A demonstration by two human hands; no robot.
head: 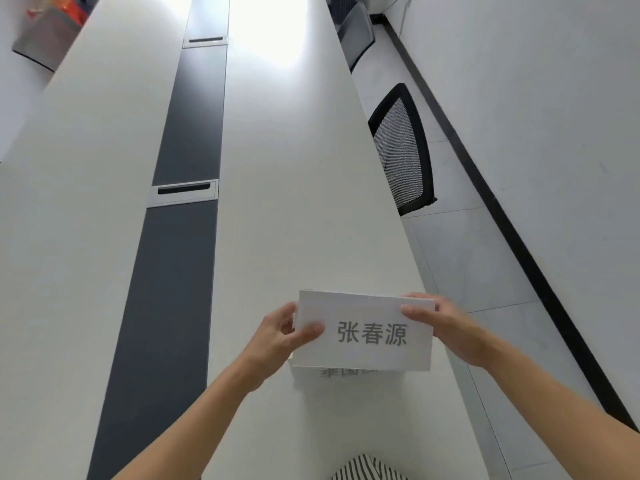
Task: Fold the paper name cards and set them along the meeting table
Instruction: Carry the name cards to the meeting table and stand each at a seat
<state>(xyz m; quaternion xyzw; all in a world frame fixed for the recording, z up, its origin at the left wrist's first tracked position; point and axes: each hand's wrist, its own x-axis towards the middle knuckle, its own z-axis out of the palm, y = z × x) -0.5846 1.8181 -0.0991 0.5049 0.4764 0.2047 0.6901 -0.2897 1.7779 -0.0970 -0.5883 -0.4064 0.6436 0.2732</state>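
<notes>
Holding a white name card point(363, 332) by its two short ends, both hands are up over the near right part of the long white table point(277, 168). The left hand point(277, 337) pinches the card's left end, thumb across the front face and fingers curled behind. The right hand point(446, 327) pinches the upper right corner in the same manner, thumb on the front. The card faces the camera with three grey printed characters right of centre. A second layer of paper shows along its top edge, so it appears folded, though the view does not confirm this. Directly below the card's lower edge lies a second sheet point(346, 374), near the table's right edge. Only the tops of its printed characters show, and they cannot be read. A dark strip point(180, 271) runs along the table's middle from near to far, left of the hands. It carries a silver cable slot point(183, 192) at mid length and another cable slot point(205, 40) far off. A black mesh chair point(401, 150) stands against the table's right edge, well beyond the card. A grey chair point(356, 32) stands farther along the same side. Striped clothing point(367, 469) shows at the near edge, below the hands.
</notes>
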